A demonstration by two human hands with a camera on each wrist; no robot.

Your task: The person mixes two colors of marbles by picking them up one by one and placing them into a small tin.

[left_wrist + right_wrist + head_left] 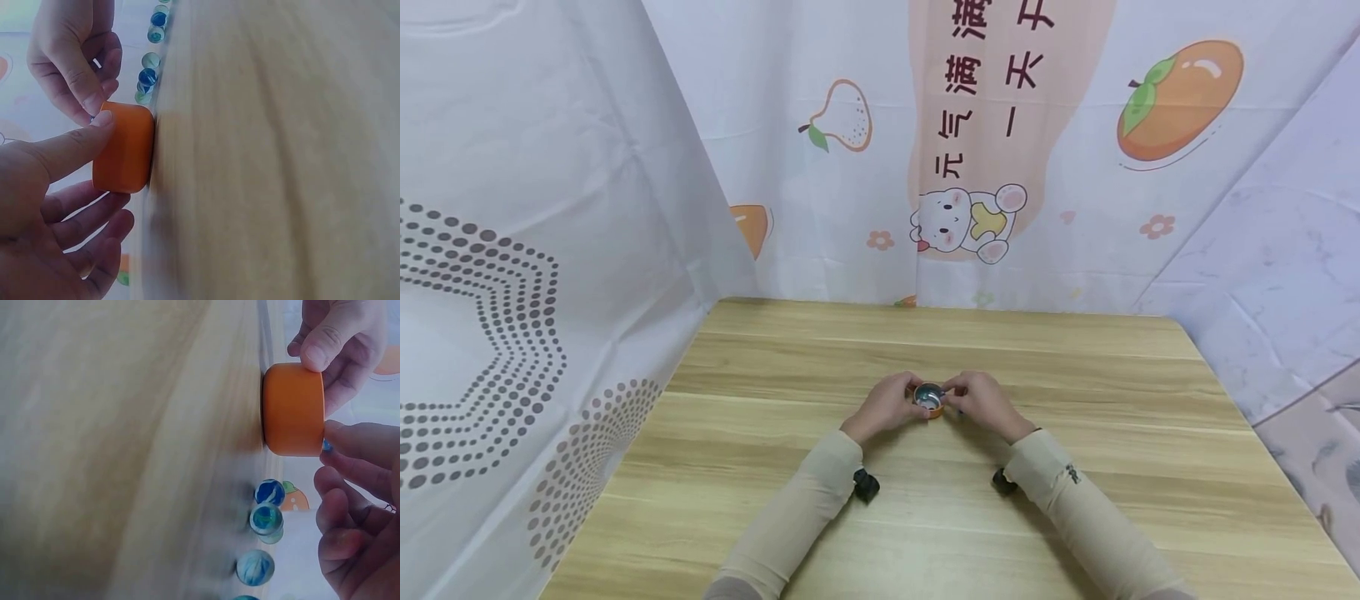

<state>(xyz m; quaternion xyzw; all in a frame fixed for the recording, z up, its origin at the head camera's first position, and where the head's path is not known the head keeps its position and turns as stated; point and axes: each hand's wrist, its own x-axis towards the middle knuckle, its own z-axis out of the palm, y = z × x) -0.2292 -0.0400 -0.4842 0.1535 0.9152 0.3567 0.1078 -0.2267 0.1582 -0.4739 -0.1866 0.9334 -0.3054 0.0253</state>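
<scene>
A small orange cup with a shiny metallic inside stands upright on the wooden table. My left hand grips it from the left; in the left wrist view the thumb lies against the cup's wall and the fingers curl on its other side. At the cup's rim, my right hand pinches a blue glass marble between thumb and forefinger. Most of that marble is hidden by the fingertips. Past the cup, several loose glass marbles in blue and green lie on the table near my right hand.
The wood-grain table reaches to a printed cloth hanging behind it. A white cloth with dotted patterns hangs along the left side. Each wrist wears a small black camera.
</scene>
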